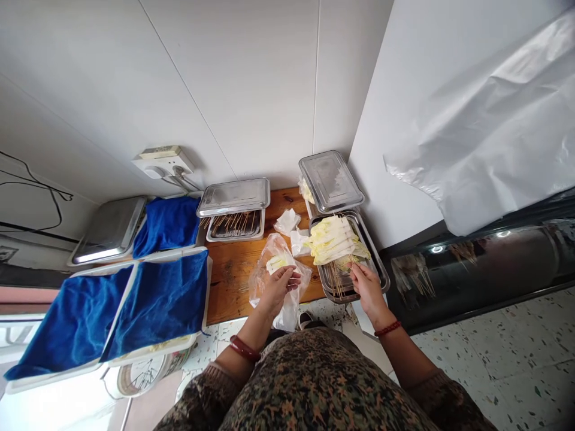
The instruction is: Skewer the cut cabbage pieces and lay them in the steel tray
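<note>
My right hand (366, 286) is closed on the stick end of a skewer at the front right of the metal tray (384, 272). In that tray, pale cabbage leaves (339, 239) are threaded on thin wooden skewers (336, 280), whose bare ends point towards me. My left hand (281, 284) is over a clear plastic bag (260, 281), its fingers loosely bent and apart. Just beyond these fingers lies a piece of cabbage (276, 262) in the bag. Whether the left fingers touch that piece is hard to see.
A metal lid (331, 181) leans behind the cabbage tray. Another lid (236, 196) partly covers a tray of skewers (236, 224). Crumpled white plastic (287, 221) lies on the wooden table (229, 281). Blue cloths (159, 299) cover trays at left; a dark glass case (449, 269) stands at right.
</note>
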`<state>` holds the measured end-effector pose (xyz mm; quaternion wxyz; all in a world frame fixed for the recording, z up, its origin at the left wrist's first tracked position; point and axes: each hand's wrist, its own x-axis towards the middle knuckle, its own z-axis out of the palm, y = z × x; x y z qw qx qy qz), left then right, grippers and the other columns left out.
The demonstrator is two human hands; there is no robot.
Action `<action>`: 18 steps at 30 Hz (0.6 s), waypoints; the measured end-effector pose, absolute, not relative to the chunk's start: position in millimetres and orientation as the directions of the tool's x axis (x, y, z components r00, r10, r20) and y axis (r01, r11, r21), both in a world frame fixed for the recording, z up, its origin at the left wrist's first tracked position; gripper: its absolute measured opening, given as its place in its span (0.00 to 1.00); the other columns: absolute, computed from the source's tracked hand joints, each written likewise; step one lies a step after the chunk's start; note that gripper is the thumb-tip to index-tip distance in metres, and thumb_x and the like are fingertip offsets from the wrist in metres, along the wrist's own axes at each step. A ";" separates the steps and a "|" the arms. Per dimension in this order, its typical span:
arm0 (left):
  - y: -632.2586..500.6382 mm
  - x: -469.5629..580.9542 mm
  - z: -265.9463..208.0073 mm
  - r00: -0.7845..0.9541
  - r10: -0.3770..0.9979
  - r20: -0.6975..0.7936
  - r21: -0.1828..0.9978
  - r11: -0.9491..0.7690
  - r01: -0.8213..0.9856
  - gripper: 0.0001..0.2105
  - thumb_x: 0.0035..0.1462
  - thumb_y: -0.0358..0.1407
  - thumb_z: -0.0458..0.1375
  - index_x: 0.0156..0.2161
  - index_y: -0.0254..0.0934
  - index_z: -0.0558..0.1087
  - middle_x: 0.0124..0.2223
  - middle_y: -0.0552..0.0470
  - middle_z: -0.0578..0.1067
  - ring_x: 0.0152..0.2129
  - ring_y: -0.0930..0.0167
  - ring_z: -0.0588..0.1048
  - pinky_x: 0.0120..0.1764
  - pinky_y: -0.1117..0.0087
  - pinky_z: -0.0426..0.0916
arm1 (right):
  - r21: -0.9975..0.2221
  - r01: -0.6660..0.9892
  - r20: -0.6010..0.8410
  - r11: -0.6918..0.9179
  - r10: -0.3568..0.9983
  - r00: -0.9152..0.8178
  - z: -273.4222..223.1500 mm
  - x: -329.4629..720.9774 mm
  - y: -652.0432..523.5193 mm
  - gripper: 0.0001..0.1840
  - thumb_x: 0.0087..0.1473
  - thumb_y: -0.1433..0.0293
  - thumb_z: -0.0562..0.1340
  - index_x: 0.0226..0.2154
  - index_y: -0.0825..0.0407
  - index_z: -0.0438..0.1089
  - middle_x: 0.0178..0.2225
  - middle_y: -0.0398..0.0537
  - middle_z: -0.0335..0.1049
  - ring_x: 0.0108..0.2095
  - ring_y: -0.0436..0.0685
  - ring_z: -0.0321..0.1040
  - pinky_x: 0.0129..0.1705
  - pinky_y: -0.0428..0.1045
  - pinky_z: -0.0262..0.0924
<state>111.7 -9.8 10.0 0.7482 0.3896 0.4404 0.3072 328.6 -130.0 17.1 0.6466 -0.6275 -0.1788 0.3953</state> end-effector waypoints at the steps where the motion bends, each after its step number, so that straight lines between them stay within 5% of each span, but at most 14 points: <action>1: -5.7 106.9 9.6 0.405 0.816 -0.413 0.859 0.497 -0.125 0.23 0.45 0.49 0.68 0.40 0.33 0.74 0.32 0.48 0.77 0.25 0.73 0.75 0.32 0.71 0.68 | -0.958 -0.269 -0.248 -0.096 0.746 0.618 22.9 329.3 -131.9 0.22 0.47 0.50 0.66 0.31 0.53 0.73 0.20 0.34 0.47 0.19 0.44 0.39 0.18 0.44 0.33; 10: 27.5 42.8 -7.2 0.221 0.930 -0.293 0.954 0.300 0.002 0.21 0.56 0.50 0.57 0.47 0.35 0.71 0.40 0.44 0.78 0.33 0.70 0.76 0.39 0.68 0.69 | -0.983 -0.175 -0.133 -0.057 0.875 0.466 70.6 321.7 -137.7 0.18 0.54 0.54 0.65 0.36 0.52 0.74 0.22 0.37 0.48 0.21 0.46 0.41 0.20 0.45 0.37; 18: -27.7 53.8 -51.8 0.487 0.826 -0.282 0.947 0.158 0.280 0.13 0.41 0.38 0.68 0.35 0.39 0.80 0.41 0.46 0.81 0.41 0.60 0.76 0.51 0.59 0.65 | -0.968 -0.215 -0.195 -0.130 0.927 0.321 66.6 282.3 -115.5 0.18 0.52 0.53 0.65 0.36 0.51 0.74 0.20 0.36 0.48 0.19 0.45 0.39 0.18 0.44 0.34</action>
